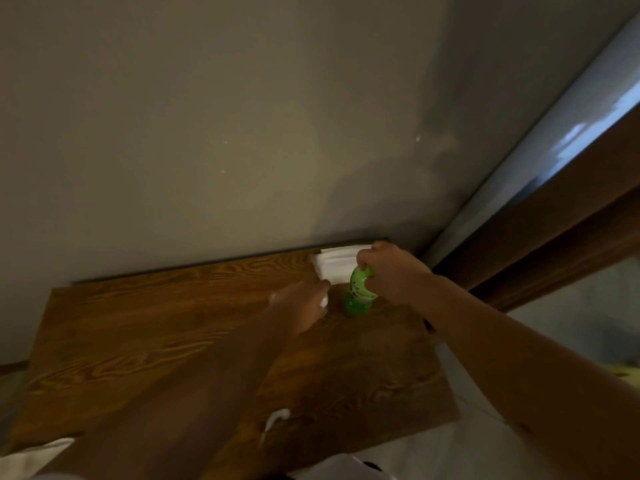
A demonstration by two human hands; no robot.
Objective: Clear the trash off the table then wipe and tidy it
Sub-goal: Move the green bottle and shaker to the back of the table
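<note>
Green bottle (360, 289) top in right hand (391, 268) grip, left hand (304, 306) seemingly clutching white tissue (323, 301), wooden table (138, 341)

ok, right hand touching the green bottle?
Touching. The head view shows the right hand closed over the top of the green bottle, which stands upright on the table.

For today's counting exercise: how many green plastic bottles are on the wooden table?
1. The green plastic bottle stands near the wooden table's far right corner, gripped by the right hand. None appears hidden.
</note>
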